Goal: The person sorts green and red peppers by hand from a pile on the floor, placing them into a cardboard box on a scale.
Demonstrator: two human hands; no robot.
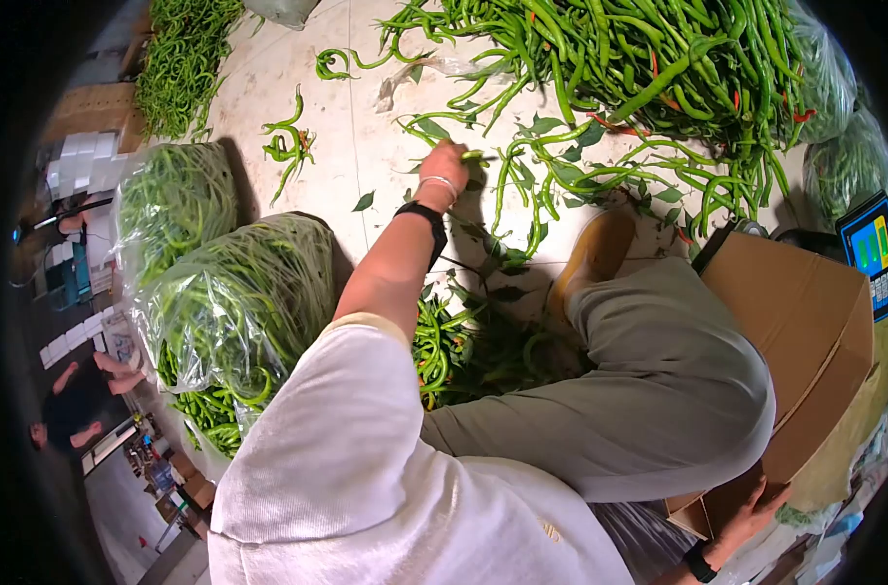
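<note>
My left hand (pixel 444 168) reaches forward over the pale floor (pixel 317 88), its fingers closed around a green chili pepper (pixel 475 156) whose end sticks out at the right. Scattered peppers and loose leaves lie around this hand, and a large heap of green chilies (pixel 639 58) with a few red ones rises beyond it. At the lower right my right hand (pixel 752 517) rests with fingers spread against the lower edge of a brown cardboard box (pixel 785 322).
Clear bags full of green peppers (pixel 239 292) stand at the left. More chilies (pixel 186 63) lie at the upper left. A scale with a lit display (pixel 868 249) is at the right. A person (pixel 78 400) is in the far left background.
</note>
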